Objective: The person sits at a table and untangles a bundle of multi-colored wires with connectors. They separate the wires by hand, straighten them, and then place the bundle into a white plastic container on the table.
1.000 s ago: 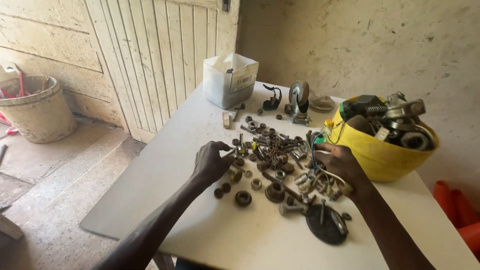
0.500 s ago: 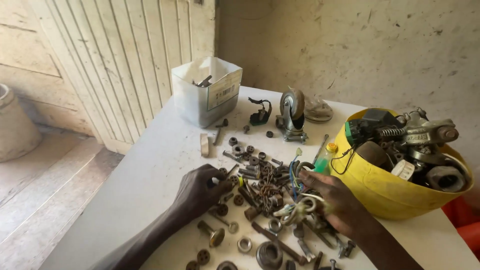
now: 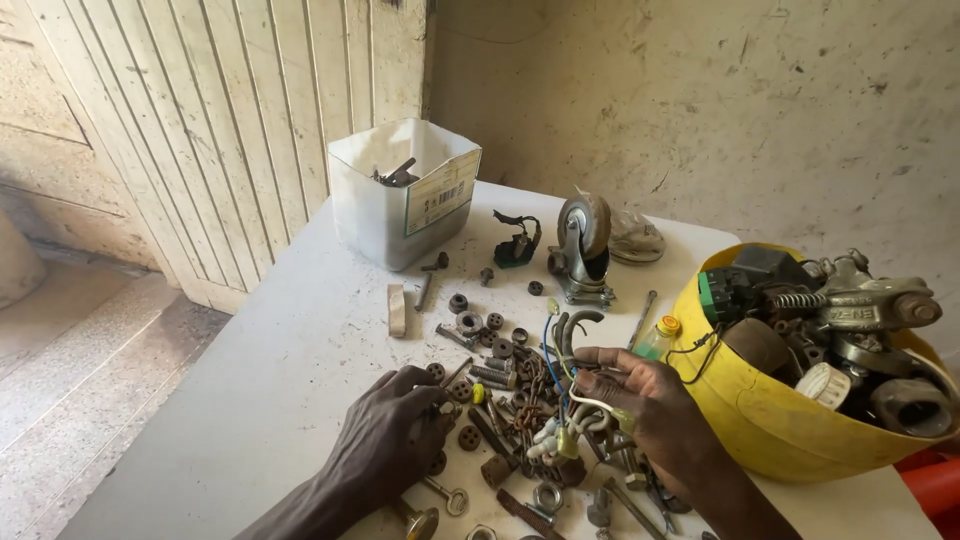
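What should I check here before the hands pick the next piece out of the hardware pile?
1. Left hand is on the pile of small parts, fingertips at a small piece: ok.
2. Right hand free: not ok, a white wire lies across its fingers.
3. Which piece the left fingertips pinch: cannot tell, too small.
4. White cut-open container upright and open on the table: ok.
5. Yellow hard hat beside the right hand is heaped with heavy parts: not ok for more.
6. Caster wheel stands apart from the pile: ok.
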